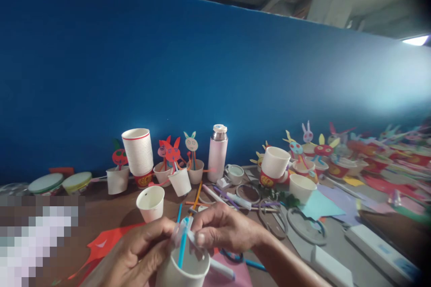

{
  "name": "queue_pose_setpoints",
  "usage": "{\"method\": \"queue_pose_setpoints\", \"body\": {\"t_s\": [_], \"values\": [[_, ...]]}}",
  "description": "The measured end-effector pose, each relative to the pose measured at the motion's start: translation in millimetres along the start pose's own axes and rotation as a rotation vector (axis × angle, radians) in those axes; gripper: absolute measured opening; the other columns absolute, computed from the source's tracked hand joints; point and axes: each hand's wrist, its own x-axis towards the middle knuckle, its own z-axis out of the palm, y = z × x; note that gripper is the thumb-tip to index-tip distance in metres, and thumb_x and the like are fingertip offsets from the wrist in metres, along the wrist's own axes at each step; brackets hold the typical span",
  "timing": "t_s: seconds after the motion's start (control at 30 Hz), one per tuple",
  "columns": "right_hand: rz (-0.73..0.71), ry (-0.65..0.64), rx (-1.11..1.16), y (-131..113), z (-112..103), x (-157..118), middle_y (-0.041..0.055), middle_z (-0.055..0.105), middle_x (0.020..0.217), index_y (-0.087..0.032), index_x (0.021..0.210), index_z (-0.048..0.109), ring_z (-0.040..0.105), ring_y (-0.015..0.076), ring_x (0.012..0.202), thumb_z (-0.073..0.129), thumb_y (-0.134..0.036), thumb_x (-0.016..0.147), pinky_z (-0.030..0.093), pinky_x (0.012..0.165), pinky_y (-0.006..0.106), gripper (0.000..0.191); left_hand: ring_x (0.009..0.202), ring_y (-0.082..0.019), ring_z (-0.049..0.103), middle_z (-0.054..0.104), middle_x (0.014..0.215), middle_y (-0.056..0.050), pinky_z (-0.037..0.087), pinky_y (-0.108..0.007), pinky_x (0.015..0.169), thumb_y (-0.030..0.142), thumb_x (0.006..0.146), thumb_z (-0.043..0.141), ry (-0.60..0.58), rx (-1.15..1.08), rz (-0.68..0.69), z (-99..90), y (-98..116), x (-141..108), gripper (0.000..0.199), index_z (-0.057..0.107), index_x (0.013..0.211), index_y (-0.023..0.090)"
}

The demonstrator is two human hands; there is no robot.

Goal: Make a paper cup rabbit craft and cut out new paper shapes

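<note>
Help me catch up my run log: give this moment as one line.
left hand: at blue straw | right hand: fingers on translucent piece | straw: lower end in white cup's mouth | behind: pink bottle

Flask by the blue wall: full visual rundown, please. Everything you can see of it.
The flask is a tall, slim cylinder: pale pink body, shiny, metal-looking collar, whitish cap in place on top. It stands upright on the table, in front of the blue wall. A small white cup is just right of it, a paper cup with a rabbit face to its left. Neither the left hand nor the right hand touches it. Contents can't be seen.
</note>
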Motion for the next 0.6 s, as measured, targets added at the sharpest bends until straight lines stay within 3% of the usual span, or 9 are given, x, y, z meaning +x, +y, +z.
{"method": "queue_pose_setpoints", "body": {"t_s": [0.2,0.5,0.6], "values": [[-0.003,0.052,-0.007,7.4,-3.8,2.3,-0.0008,0.056,0.063,-0.01,0.074,0.062,0.047,0.005,0.053,0.062,-0.044,0.077,0.036,0.05,0.016,0.034,0.049,-0.009,0.044,0.048,0.054,0.003,0.037,-0.017,0.045,0.047,0.077,0.058,0.004,-0.023,-0.035,-1.6,-2.7,2.2,0.029,0.067,0.078,0.02],[0.01,0.031,0.029,21.5,-11.6,5.4,-0.0005,0.057,0.064,-0.009,0.079,0.064,0.049,0.0061,0.056,0.061,-0.043,0.079,0.037,0.054,0.018,0.034,0.043,-0.008,0.048,0.055,0.055,0.001,0.037,-0.018,0.044,0.047,0.081,0.052,-0.091,-0.016,-0.034,-4.2,-1.2,3.4,0.035,0.066,0.083,0.015],[0.003,0.032,0.051,23.6,-11.6,6.1,0.0002,0.058,0.066,-0.009,0.078,0.064,0.049,0.006,0.056,0.062,-0.042,0.079,0.038,0.054,0.019,0.033,0.04,-0.007,0.045,0.053,0.052,0.002,0.036,-0.017,0.042,0.046,0.081,0.052,-0.042,-0.001,-0.03,-1.1,-3.0,2.7,0.033,0.066,0.08,0.016]]}}
